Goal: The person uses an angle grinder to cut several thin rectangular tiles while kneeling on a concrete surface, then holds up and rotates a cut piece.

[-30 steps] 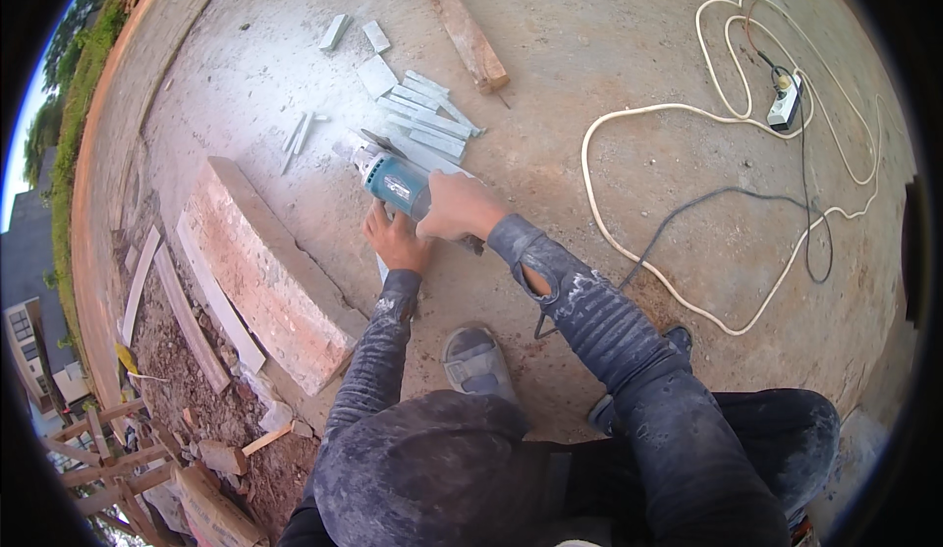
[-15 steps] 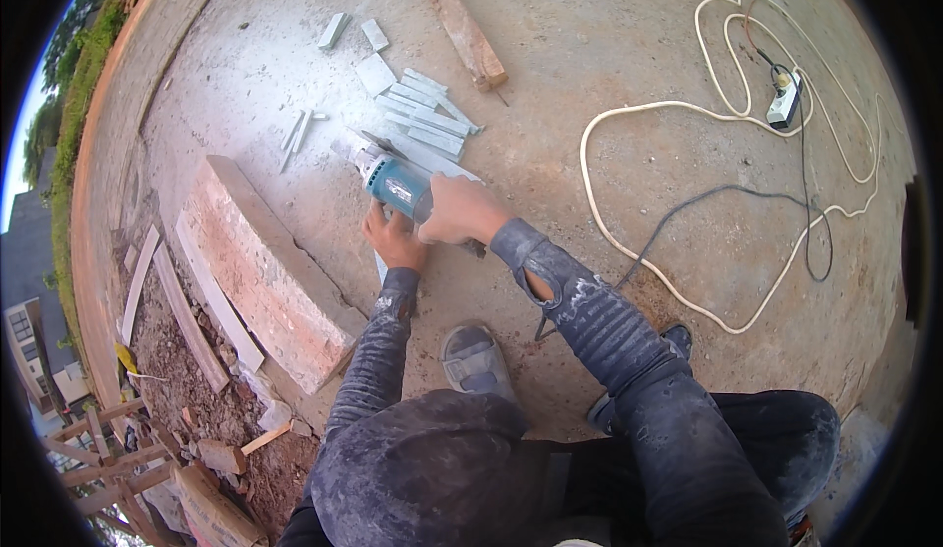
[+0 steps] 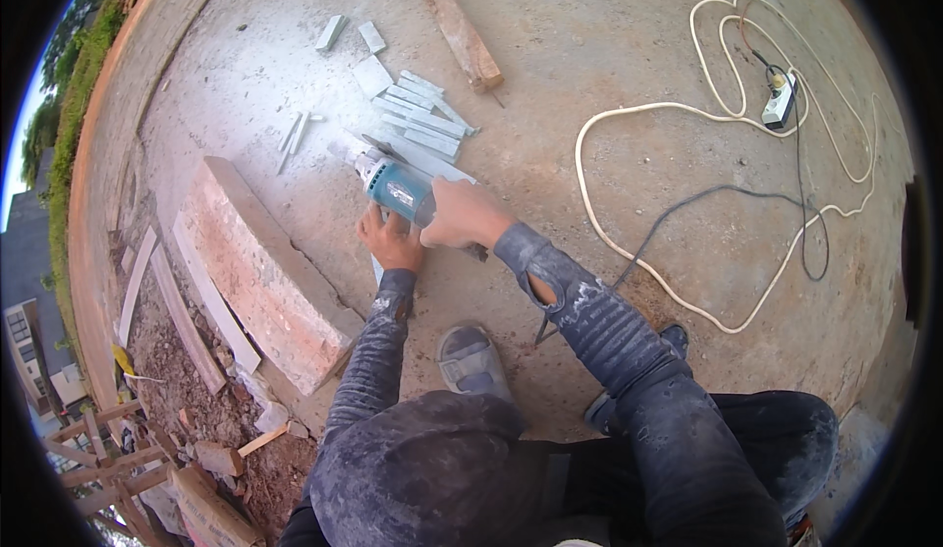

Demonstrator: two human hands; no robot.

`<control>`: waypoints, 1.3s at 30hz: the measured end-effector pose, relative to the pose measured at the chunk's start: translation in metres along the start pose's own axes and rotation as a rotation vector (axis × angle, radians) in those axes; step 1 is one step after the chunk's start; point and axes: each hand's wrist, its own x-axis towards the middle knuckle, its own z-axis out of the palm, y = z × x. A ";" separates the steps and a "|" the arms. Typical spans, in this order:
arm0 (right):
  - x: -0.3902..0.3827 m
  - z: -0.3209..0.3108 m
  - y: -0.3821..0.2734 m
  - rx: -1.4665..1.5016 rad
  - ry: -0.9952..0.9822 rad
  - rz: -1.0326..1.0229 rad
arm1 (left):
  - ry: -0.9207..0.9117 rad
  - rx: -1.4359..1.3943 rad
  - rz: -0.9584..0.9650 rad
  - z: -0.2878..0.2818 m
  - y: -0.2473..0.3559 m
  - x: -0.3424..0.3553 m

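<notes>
And the right hand is clamped round the grinder, mid-frame; left hand beneath, grip hidden from me; pale strips lie upper centre.

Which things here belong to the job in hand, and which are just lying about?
Seemingly in use:
- teal power tool, in the right hand, left hand beside it
- pale cut strips
- probably the dark cord and white power strip

Apparently just lying about:
- large concrete block
- long weathered block
- thin boards
</notes>
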 end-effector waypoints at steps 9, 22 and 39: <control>-0.020 -0.006 -0.001 0.018 0.024 -0.017 | 0.023 -0.013 0.013 0.001 0.006 0.002; -0.048 -0.038 0.016 0.315 0.172 0.016 | 0.123 -0.413 -0.437 -0.015 0.016 0.046; -0.060 -0.032 0.038 0.129 0.171 0.048 | 0.123 -0.756 -0.874 0.015 0.010 0.044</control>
